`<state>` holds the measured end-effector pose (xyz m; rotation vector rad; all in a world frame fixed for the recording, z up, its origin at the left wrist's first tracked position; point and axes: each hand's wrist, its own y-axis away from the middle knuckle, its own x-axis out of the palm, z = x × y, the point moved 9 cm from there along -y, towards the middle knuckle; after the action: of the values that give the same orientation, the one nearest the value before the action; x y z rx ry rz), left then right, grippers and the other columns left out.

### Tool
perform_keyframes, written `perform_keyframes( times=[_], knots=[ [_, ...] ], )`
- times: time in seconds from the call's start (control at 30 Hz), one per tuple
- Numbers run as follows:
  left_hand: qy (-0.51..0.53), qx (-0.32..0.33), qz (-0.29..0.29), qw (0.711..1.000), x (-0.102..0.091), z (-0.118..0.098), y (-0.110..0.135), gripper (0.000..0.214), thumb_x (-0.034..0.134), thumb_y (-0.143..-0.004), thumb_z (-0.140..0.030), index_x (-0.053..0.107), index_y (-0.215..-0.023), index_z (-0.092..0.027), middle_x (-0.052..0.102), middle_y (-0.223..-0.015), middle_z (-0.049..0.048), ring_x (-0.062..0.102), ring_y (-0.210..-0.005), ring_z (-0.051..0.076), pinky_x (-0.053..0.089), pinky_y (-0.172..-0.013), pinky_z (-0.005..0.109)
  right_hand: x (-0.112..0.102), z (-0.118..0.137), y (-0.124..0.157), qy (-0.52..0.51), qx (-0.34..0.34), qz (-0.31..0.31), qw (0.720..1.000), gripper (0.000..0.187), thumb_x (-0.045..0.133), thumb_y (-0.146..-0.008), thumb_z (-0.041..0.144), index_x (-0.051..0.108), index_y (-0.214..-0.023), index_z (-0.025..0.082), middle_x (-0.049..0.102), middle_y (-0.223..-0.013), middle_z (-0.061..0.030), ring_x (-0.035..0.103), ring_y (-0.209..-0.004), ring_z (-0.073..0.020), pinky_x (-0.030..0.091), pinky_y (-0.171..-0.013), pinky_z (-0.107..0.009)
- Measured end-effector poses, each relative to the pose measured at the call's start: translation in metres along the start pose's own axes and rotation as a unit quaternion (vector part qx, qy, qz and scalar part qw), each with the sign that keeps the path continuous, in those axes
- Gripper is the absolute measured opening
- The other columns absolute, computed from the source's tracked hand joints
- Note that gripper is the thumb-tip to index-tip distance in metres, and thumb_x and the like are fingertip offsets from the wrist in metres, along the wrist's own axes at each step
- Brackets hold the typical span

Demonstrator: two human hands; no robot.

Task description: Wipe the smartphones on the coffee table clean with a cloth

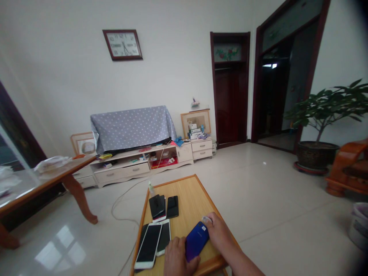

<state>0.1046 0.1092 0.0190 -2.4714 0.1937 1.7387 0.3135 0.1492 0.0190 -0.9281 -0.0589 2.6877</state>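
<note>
- Left hand (181, 257) is resting against a glossy blue smartphone (197, 241), its grip unclear
- Right hand (218, 232) is touching the smartphone's upper corner, grip equally unclear
- Smartphone is lying near the right edge of the pale bamboo tabletop (195, 203)

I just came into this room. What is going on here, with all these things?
A person is holding a blue smartphone with both bare hands, the left hand at its lower edge and the right hand at its upper end, above a low wooden table. Other phones lie on the table: a white phone with a dark screen near the hands, a small stack of phones and a black phone further away. A small bottle stands near the far corner.
</note>
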Motion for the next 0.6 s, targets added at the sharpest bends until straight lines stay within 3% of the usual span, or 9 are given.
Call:
perform_keyframes(
  times=[0.23, 0.6],
  knots=[
    [-0.002, 0.005, -0.007, 1.000, -0.001, 0.005, -0.001, 0.059, 0.070, -0.069, -0.050, 0.064, -0.121, -0.023, 0.062, -0.115, 0.0091, 0.050, -0.111, 0.030, 0.032, -0.092, 0.037, 0.010, 0.014, 0.010, -0.026, -0.025, 0.010, 0.999, 0.022, 0.046, -0.095, 0.035, 0.063, -0.084, 0.026, 0.070, -0.078, 0.0004, 0.063, -0.072, -0.0165, 0.036, -0.064, -0.024],
    [-0.006, 0.012, 0.038, 0.999, 0.011, 0.009, -0.008, 0.062, 0.069, -0.070, -0.050, 0.063, -0.126, -0.024, 0.062, -0.121, 0.0098, 0.052, -0.111, 0.029, 0.035, -0.093, 0.036, 0.019, 0.029, 0.023, -0.096, -0.055, 0.016, 0.994, 0.019, 0.047, -0.094, 0.034, 0.062, -0.086, 0.025, 0.069, -0.078, 0.0009, 0.064, -0.074, -0.0164, 0.037, -0.065, -0.024]
  ],
)
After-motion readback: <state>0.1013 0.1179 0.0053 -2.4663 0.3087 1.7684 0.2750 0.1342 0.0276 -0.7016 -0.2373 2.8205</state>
